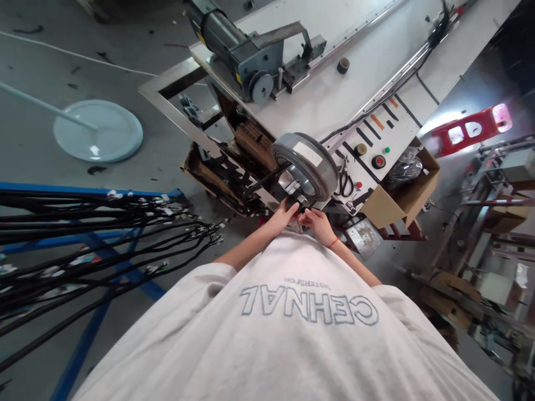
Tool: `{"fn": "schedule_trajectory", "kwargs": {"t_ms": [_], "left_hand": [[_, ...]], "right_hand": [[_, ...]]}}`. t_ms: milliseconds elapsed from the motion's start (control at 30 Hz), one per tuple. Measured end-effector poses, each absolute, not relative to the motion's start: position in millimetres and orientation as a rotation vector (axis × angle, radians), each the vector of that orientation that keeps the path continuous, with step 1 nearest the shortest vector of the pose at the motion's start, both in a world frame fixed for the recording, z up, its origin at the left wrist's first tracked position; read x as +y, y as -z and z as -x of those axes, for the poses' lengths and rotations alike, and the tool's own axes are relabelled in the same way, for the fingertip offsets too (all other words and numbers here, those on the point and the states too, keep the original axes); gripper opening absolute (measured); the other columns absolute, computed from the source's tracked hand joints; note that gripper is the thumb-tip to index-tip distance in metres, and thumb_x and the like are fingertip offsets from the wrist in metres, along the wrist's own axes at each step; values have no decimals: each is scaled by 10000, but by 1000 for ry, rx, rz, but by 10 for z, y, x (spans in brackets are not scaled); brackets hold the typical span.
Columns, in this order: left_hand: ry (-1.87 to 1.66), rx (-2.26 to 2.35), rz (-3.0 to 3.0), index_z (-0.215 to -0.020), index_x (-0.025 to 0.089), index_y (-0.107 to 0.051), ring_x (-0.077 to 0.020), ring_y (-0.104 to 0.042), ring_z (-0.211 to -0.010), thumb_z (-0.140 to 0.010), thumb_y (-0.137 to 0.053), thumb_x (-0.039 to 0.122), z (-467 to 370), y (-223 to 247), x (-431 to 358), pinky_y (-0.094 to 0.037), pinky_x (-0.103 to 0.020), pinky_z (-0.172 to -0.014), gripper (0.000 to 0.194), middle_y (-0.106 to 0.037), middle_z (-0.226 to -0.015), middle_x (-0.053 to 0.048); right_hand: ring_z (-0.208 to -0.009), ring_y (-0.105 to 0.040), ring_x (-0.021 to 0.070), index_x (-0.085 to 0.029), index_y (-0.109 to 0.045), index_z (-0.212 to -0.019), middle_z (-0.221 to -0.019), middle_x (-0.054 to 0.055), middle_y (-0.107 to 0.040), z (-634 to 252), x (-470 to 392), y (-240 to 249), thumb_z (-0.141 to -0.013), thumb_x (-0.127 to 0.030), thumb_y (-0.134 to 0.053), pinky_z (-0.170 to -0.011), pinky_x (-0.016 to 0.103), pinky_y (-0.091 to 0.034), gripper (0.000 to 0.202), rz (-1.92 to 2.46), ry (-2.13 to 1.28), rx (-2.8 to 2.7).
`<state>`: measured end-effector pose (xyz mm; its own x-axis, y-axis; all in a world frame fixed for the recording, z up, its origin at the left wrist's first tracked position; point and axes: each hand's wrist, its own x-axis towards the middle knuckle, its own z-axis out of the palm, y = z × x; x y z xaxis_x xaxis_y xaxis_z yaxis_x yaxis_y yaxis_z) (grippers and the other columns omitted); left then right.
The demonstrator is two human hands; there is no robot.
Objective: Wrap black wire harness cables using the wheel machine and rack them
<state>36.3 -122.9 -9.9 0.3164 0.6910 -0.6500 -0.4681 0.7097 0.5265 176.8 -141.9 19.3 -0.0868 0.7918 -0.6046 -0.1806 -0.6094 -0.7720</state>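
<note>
Close to my body, at the near edge of the workbench, my two hands work side by side. My left hand is closed, its thumb pressed against something dark and small that I cannot make out. Beside it my right hand has its fingers pinched together; what lies between them is hidden. Just beyond the hands stands a large grey ring-shaped roll with a white label, its hub partly covered. To its right lies a pair of black-handled scissors.
A motor unit with a pulley is mounted at the bench's far left. Push buttons and a tape roll sit right of the ring. A cardboard box stands at right. Black cable bundles hang on a blue rack at left.
</note>
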Motion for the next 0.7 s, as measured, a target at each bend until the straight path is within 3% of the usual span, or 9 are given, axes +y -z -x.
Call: {"fn": "schedule_trajectory", "kwargs": {"t_ms": [233,400,500,600,700], "left_hand": [[-724,1024,-318,-1052,156,-587,-182,-669,-721,-852,-687,473,-493,87,-1009,-541,-298,-707,388,-671,-795,-47],[-713,1194,-400,-961,151,-634,-178,-669,-847,-865,-683,387,-200,113,-967,-497,-243,-683,260,-697,-960,-76],[-758,1184,-408,-911,136,-638,-169,-665,-830,-917,-592,437,-130,105,-1012,-477,-228,-665,305,-701,-923,-84],[-767,1085,-461,-844,132,-643,-152,-647,-739,-945,-512,499,-219,99,-987,-460,-224,-639,402,-689,-789,-67],[-801,1069,-472,-735,130,-612,-125,-573,-582,-943,-462,569,-353,107,-890,-426,-229,-574,508,-617,-621,-38]], "right_hand": [[-589,-567,151,-206,-558,-631,-612,18,-598,-1879,-1232,-220,-742,-612,-631,-667,311,-517,427,1652,-1584,-954],[-607,-558,140,-196,-542,-595,-599,10,-589,-1725,-1057,-503,-894,-521,-491,-685,277,-477,444,1665,-1164,-1493],[-844,-630,184,-190,-631,-750,-824,61,-685,-1507,-829,-579,-934,-454,-449,-861,321,-485,370,1563,-1035,-1761],[-1174,-558,219,-183,-655,-1078,-1207,114,-646,-1408,-698,-586,-922,-402,-491,-1065,383,-396,314,1394,-1019,-1932],[-1197,-553,207,-205,-622,-1186,-1260,102,-623,-1543,-830,-631,-940,-377,-479,-1045,372,-424,333,1327,-1074,-1937]]}}
